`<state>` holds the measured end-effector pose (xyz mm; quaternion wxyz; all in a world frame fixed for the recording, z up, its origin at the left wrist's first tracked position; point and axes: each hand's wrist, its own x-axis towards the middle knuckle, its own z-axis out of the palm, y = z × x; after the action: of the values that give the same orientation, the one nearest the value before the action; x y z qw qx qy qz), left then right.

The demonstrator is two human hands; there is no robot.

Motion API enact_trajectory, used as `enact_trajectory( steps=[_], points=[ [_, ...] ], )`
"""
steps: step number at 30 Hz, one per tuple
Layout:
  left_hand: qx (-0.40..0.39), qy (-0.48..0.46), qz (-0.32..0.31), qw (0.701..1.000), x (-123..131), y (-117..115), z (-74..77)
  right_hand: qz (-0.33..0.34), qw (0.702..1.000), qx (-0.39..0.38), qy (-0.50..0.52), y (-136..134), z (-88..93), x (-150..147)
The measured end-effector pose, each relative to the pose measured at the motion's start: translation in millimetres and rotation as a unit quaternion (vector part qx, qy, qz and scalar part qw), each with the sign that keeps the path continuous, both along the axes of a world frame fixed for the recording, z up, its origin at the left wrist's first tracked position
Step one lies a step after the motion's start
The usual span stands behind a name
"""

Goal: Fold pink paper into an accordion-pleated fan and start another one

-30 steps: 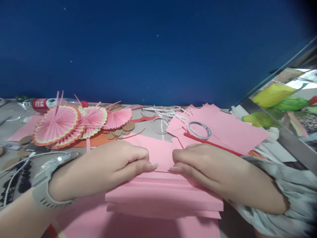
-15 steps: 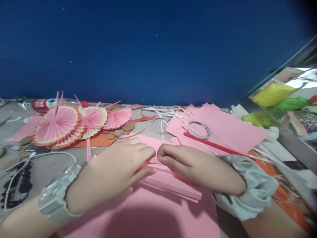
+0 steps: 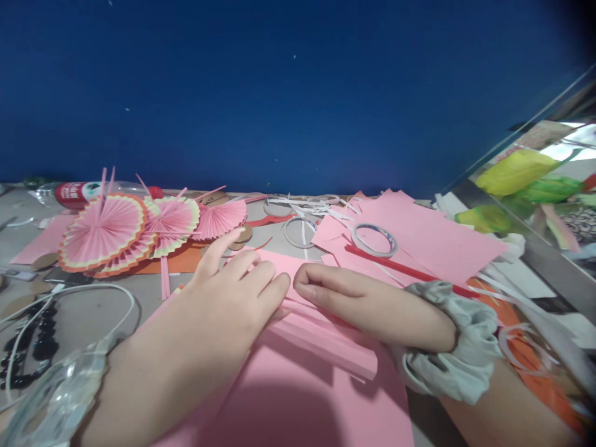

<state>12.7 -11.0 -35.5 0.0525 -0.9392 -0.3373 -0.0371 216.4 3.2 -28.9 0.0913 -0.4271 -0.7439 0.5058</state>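
A pink paper sheet lies in front of me, its far part pleated into narrow accordion folds. My left hand rests on the pleats from the left, thumb pinching the fold, little finger lifted. My right hand, a grey scrunchie on its wrist, presses and pinches the pleats from the right; the fingertips of both hands nearly meet at the fold's far end.
Finished pink paper fans lie at the left, with a red-labelled bottle behind. Tape rolls and loose pink sheets sit to the right, paper strips behind. A white cable and black beads are at left.
Both hands slid away from me along the paper, gathering the wide folds into a tighter pleated bundle. My left hand moved further forward and its outer fingers lifted.
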Motion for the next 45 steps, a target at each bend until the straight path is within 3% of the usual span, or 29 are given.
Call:
enact_trajectory(
  steps=[12, 19, 25, 31, 38, 45],
  points=[
    [-0.063, -0.029, -0.005, 0.998, -2, 4, -5.0, 0.006, 0.998, 0.044, -0.037, -1, 2.4, 7],
    [-0.094, -0.073, -0.018, 0.993, 1, 6, 4.3, 0.03, 0.999, 0.004, 0.029, -1, 3.0, 7],
    [-0.106, -0.062, -0.021, 0.992, 2, 4, 8.5, 0.055, 0.998, -0.025, 0.01, -3, 4.2, 4],
    [-0.075, -0.076, -0.042, 0.993, 4, 3, 5.1, 0.072, 0.997, -0.033, -0.003, -3, 1.0, 5],
    [-0.053, -0.096, -0.064, 0.992, 2, 4, 3.2, 0.078, 0.99, -0.101, 0.067, -2, -1.3, 7],
    [-0.113, -0.05, -0.06, 0.99, 2, 2, 6.3, 0.093, 0.993, -0.068, 0.016, 1, 4.1, 9]
  ],
)
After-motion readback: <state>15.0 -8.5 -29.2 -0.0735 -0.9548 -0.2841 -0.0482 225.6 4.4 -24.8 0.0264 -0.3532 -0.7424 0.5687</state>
